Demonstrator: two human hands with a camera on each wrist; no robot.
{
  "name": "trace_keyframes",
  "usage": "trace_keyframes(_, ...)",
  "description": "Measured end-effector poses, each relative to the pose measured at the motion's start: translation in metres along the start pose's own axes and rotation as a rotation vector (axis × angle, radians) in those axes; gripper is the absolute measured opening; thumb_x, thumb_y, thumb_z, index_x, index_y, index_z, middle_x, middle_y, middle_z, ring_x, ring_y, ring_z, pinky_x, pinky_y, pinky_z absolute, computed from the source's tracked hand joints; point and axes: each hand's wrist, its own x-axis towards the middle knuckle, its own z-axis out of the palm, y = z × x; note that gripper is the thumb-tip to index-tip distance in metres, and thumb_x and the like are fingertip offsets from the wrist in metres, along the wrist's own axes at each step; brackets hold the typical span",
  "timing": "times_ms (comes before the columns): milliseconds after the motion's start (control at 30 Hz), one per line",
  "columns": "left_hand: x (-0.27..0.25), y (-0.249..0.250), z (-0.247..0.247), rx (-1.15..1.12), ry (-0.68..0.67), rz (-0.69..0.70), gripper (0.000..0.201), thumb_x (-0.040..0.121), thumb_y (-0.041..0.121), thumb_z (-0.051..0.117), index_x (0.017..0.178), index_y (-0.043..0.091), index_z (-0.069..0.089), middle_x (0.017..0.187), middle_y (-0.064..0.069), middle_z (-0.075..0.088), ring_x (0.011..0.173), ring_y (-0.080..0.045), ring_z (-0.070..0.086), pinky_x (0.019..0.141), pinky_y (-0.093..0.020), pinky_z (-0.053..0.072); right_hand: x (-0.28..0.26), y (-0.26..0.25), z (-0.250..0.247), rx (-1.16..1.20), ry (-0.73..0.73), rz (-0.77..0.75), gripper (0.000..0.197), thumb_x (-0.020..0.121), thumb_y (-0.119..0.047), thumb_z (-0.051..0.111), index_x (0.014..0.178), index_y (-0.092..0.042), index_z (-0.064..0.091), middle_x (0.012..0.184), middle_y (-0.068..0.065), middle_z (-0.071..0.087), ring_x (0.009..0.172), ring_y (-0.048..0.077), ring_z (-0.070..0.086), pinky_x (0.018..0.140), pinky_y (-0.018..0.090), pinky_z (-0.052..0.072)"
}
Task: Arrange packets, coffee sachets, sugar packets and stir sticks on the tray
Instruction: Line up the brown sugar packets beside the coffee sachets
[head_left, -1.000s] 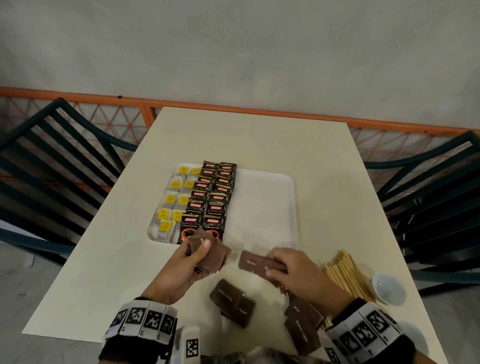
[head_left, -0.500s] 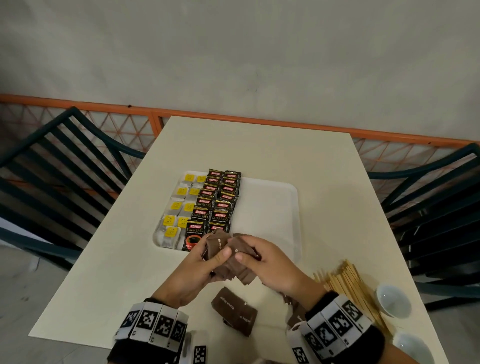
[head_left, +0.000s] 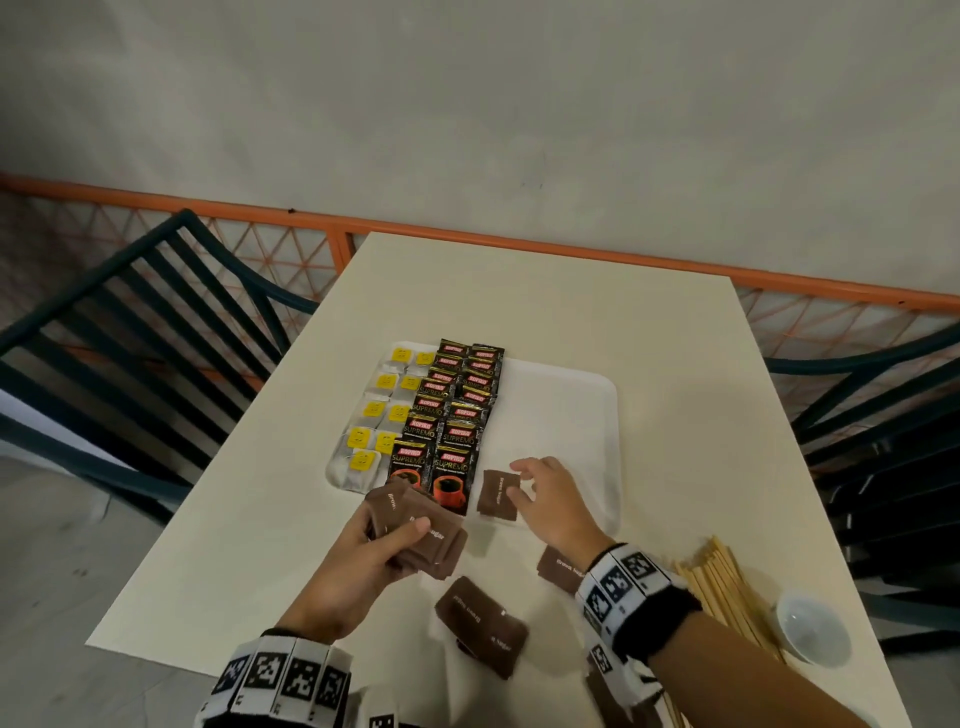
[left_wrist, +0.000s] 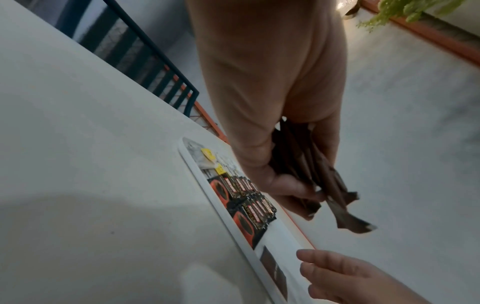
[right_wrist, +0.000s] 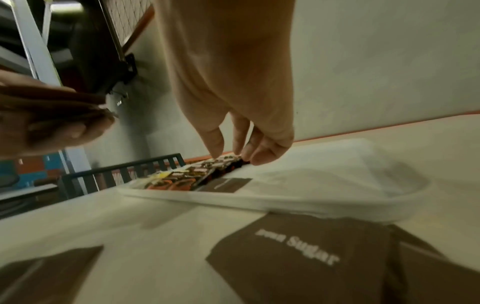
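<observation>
From the head view, the right hand (head_left: 550, 499) that met the left half a second ago now hovers, fingers loose, over one brown sugar packet (head_left: 498, 493) newly lying on the tray (head_left: 571, 415) beside the coffee sachets (head_left: 452, 415) — the sugar row has begun. The left wrist view shows the left hand (left_wrist: 280, 144) curled round a fanned stack of sugar packets (left_wrist: 324, 185), above the table. The right wrist view shows the fingers (right_wrist: 215, 142) dangling clear of the packet — empty.
</observation>
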Motion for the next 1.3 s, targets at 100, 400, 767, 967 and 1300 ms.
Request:
trace_keyframes(100, -0.004, -0.002, -0.008, 0.003, 0.063, -0.004, 0.03, 0.085, 0.001, 0.058, 0.111, 0.013, 0.055, 0.095, -0.009, 0.07, 0.079, -0.018, 0.069, 0.061, -0.026, 0.054, 0.011, 0.002, 0.008, -0.184, -0.043, 0.019, 0.054, 0.09, -0.029, 0.057, 0.138, -0.014, 0.037, 0.136, 0.008, 0.039, 0.128, 0.025, 0.032, 0.108, 0.034, 0.031)
trace_keyframes(400, 0.006, 0.004, -0.032, 0.044, 0.105, -0.037, 0.027, 0.085, 0.003, 0.059, 0.107, 0.016, 0.056, 0.101, -0.011, 0.068, 0.089, -0.023, 0.066, 0.069, -0.031, 0.052, 0.028, -0.004, 0.015, -0.207, -0.121, 0.161, 0.053, 0.075, -0.026, 0.074, 0.117, -0.012, 0.045, 0.122, 0.01, 0.042, 0.112, 0.025, 0.045, 0.092, 0.032, 0.044)
trace_keyframes(767, 0.056, 0.04, -0.063, 0.129, -0.089, -0.1, 0.037, 0.082, 0.004, 0.062, 0.116, 0.016, 0.055, 0.101, -0.009, 0.071, 0.092, -0.024, 0.067, 0.079, -0.04, 0.053, 0.049, -0.012, 0.007, -0.319, -0.292, 0.265, 0.031, 0.075, -0.023, 0.069, 0.099, -0.008, 0.056, 0.111, 0.011, 0.054, 0.093, 0.021, 0.049, 0.071, 0.019, 0.04)
trace_keyframes(967, 0.073, 0.05, -0.08, 0.163, -0.148, -0.107, 0.034, 0.083, 0.002, 0.061, 0.112, 0.02, 0.057, 0.101, -0.009, 0.071, 0.089, -0.021, 0.069, 0.074, -0.037, 0.054, 0.048, -0.023, 0.005, 0.431, -0.039, 0.435, 0.012, 0.093, -0.007, 0.048, 0.085, -0.006, 0.057, 0.089, 0.012, 0.063, 0.082, 0.024, 0.063, 0.078, 0.031, 0.057)
trace_keyframes(1300, 0.09, 0.05, -0.081, 0.118, -0.189, -0.149, 0.041, 0.083, 0.0, 0.059, 0.115, 0.026, 0.054, 0.103, -0.009, 0.069, 0.095, -0.025, 0.064, 0.077, -0.039, 0.051, 0.029, -0.063, -0.001, 1.148, 0.182, 0.301, 0.006, 0.086, -0.004, 0.058, 0.09, -0.008, 0.057, 0.082, 0.004, 0.071, 0.072, 0.012, 0.068, 0.061, 0.019, 0.053)
